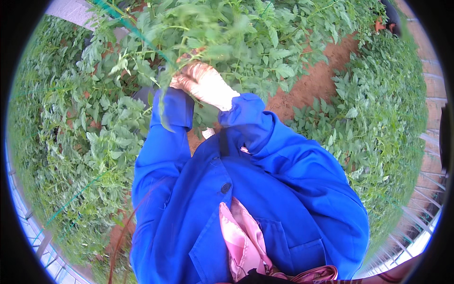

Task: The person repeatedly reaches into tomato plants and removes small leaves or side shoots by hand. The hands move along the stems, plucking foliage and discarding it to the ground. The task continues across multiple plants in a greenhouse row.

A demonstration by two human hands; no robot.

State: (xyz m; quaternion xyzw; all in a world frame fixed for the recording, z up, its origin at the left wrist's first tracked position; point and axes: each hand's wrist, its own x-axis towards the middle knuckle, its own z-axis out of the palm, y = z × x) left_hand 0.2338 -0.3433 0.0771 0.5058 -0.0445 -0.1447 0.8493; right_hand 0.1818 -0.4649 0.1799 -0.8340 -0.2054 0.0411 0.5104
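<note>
Far, left of centre, blurred tomato foliage screens the fingertips of the right hand; the left hand is hidden. Neither's opening or hold can be told. Green twine slants across, far left.

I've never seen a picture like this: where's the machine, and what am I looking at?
There is no machine doing the work here, just a person. This single round, bent picture comes from a wide fisheye camera worn on the head, looking down. The bright blue buttoned jacket and shiny pink cloth scarf belong to the wearer. The right hand reaches across among green leafy plants, near a taut, thin green string. The left hand is hard to make out beyond its sleeve. Blur and leaves hide whether anything is held. Instead of a table, there is reddish-brown soil between the plants.
</note>
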